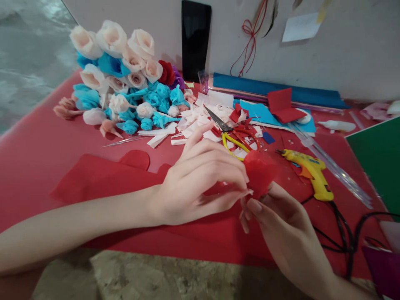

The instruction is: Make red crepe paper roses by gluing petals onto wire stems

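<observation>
A thin red crepe paper petal (258,171) stands up between my two hands, its lower end hidden by fingers. My left hand (206,179) reaches in from the left, thumb and fingers pinched together at the petal's near edge. From below, my right hand (289,229) grips the petal's base between thumb and fingers. Scissors with red and yellow handles (236,143) lie just behind the petal, among paper scraps (195,121). Under my left forearm are flat sheets of red paper (103,177).
Paper flowers (112,39) in white, blue and pink are heaped at the back left. A yellow glue gun (308,166) with a black cord lies to the right, near clear glue sticks (340,171). A black phone (196,39) leans on the wall; a glue bottle (339,125) lies behind.
</observation>
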A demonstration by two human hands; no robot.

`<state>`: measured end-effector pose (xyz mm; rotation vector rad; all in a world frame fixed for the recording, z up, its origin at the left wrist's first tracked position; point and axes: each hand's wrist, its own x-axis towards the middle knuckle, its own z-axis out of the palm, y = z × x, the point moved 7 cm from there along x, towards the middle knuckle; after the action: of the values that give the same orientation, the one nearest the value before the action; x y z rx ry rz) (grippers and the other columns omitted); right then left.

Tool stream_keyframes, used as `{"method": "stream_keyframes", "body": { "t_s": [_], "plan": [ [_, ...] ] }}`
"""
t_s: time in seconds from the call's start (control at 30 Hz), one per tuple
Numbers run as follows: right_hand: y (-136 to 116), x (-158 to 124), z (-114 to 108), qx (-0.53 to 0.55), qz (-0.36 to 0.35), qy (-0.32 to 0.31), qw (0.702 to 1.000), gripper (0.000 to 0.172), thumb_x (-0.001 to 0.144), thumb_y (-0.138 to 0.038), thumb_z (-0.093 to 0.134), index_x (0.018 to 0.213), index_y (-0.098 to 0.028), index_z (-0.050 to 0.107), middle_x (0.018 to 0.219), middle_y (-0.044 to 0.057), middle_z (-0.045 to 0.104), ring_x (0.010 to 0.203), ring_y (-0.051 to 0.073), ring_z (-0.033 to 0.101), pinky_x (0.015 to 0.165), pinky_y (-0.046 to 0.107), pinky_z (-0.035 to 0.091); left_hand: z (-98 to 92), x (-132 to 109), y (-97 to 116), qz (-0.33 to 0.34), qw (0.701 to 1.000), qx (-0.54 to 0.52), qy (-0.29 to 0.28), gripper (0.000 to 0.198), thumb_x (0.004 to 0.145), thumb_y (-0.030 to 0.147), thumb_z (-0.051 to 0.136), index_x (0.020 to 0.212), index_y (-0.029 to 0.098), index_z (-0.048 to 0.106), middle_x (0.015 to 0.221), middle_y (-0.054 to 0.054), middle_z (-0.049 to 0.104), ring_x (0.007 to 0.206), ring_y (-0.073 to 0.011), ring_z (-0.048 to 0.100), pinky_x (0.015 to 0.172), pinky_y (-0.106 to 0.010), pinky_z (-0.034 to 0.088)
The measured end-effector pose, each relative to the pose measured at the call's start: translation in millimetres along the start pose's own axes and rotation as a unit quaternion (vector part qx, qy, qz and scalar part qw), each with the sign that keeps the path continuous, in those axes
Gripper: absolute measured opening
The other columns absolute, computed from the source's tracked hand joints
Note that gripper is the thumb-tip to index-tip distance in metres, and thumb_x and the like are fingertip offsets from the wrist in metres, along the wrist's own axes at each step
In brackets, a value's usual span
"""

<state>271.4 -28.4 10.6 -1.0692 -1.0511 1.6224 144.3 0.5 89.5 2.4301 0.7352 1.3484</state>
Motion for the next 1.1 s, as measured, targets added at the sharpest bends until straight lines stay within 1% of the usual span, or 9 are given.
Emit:
{"method": "stream_keyframes", "body": {
  "t_s": [0.13, 0.3, 0.43, 0.57, 0.63, 0.8, 0.9, 1.0, 1.1],
  "plan": [
    [2.9, 0.6, 2.3, 0.012, 0.02, -0.009, 1.0, 0.007, 0.083, -0.02, 0.054, 0.085, -0.025, 0.058, 0.072, -0.003, 0.05, 0.058, 0.006, 0.046, 0.052, 0.018, 0.043, -0.2, -0.9, 1.3, 0.016, 1.0, 0.006, 0.005, 0.015, 0.07, 0.014, 0.066, 0.076, 0.018, 0.053, 0.071, 0.002, 0.067, 0.074, -0.012, 0.058, 0.106, -0.049, 0.031],
    [-0.1, -1.2, 1.6, -0.022, 0.001, -0.004, 1.0, 0.01, 0.082, -0.021, 0.055, 0.091, -0.023, 0.057, 0.077, -0.001, 0.051, 0.057, 0.006, 0.045, 0.052, 0.018, 0.042, -0.1, -0.1, 1.8, 0.017, 0.999, 0.031, 0.008, 0.01, 0.073, 0.017, 0.064, 0.075, 0.02, 0.054, 0.068, 0.002, 0.066, 0.071, -0.0132, 0.058, 0.105, -0.047, 0.034],
    [-2.6, -1.7, 2.4, -0.05, -0.016, -0.004, 0.999, 0.013, 0.082, -0.02, 0.055, 0.093, -0.026, 0.057, 0.077, -0.003, 0.052, 0.059, 0.005, 0.045, 0.054, 0.016, 0.041, 1.1, 1.0, 1.8, 0.015, 0.999, 0.034, -0.006, 0.008, 0.074, 0.014, 0.061, 0.075, 0.019, 0.055, 0.067, 0.002, 0.065, 0.07, -0.0131, 0.058, 0.105, -0.045, 0.034],
    [-5.5, -1.0, 2.0, -0.071, -0.044, 0.006, 0.997, 0.016, 0.08, -0.017, 0.058, 0.092, -0.027, 0.058, 0.078, -0.003, 0.053, 0.063, 0.005, 0.046, 0.058, 0.015, 0.042, 4.1, -0.3, 3.3, 0.018, 0.999, 0.04, -0.022, 0.008, 0.076, 0.01, 0.055, 0.076, 0.019, 0.056, 0.072, 0.0, 0.066, 0.073, -0.0136, 0.058, 0.102, -0.045, 0.034],
    [-6.1, -0.7, 2.1, -0.071, -0.05, 0.007, 0.996, 0.016, 0.079, -0.017, 0.059, 0.092, -0.027, 0.059, 0.076, -0.004, 0.052, 0.061, 0.004, 0.046, 0.057, 0.015, 0.041, 7.2, -2.4, 4.0, 0.016, 0.998, 0.045, -0.03, 0.012, 0.076, 0.007, 0.053, 0.077, 0.018, 0.055, 0.077, 0.0, 0.066, 0.076, -0.0141, 0.057, 0.099, -0.046, 0.035],
    [-4.3, 0.7, 1.1, -0.037, -0.026, 0.004, 0.999, 0.014, 0.08, -0.018, 0.058, 0.089, -0.028, 0.059, 0.072, -0.004, 0.051, 0.06, 0.005, 0.047, 0.055, 0.016, 0.042, 11.4, -7.1, 6.2, 0.025, 0.999, 0.037, -0.029, 0.014, 0.076, 0.005, 0.048, 0.078, 0.017, 0.054, 0.079, 0.0, 0.063, 0.078, -0.0142, 0.056, 0.095, -0.041, 0.031],
    [-4.0, 2.0, -2.1, -0.014, -0.018, 0.011, 1.0, 0.009, 0.081, -0.019, 0.057, 0.085, -0.027, 0.059, 0.065, -0.005, 0.049, 0.057, 0.005, 0.045, 0.054, 0.016, 0.041, 10.5, -6.2, 5.8, 0.023, 0.999, 0.011, -0.027, 0.015, 0.076, 0.005, 0.045, 0.077, 0.017, 0.053, 0.076, 0.001, 0.061, 0.076, -0.0139, 0.056, 0.089, -0.036, 0.033],
    [-2.2, 2.8, -6.6, -0.001, -0.005, 0.029, 1.0, 0.005, 0.081, -0.021, 0.058, 0.081, -0.026, 0.059, 0.063, -0.005, 0.047, 0.059, 0.006, 0.046, 0.055, 0.017, 0.042, 9.4, -4.2, 3.3, 0.01, 1.0, -0.003, -0.024, 0.015, 0.076, 0.003, 0.046, 0.079, 0.016, 0.052, 0.077, 0.0, 0.06, 0.077, -0.0133, 0.055, 0.086, -0.034, 0.035],
    [-1.8, 3.2, -9.6, 0.006, 0.002, 0.045, 0.999, 0.006, 0.081, -0.023, 0.059, 0.075, -0.024, 0.058, 0.065, -0.005, 0.048, 0.061, 0.006, 0.048, 0.054, 0.017, 0.043, 7.7, -3.7, -3.7, -0.026, 0.999, -0.026, -0.005, 0.012, 0.079, 0.007, 0.05, 0.087, 0.015, 0.051, 0.081, -0.002, 0.06, 0.08, -0.0135, 0.053, 0.084, -0.033, 0.036]
  ]
}}
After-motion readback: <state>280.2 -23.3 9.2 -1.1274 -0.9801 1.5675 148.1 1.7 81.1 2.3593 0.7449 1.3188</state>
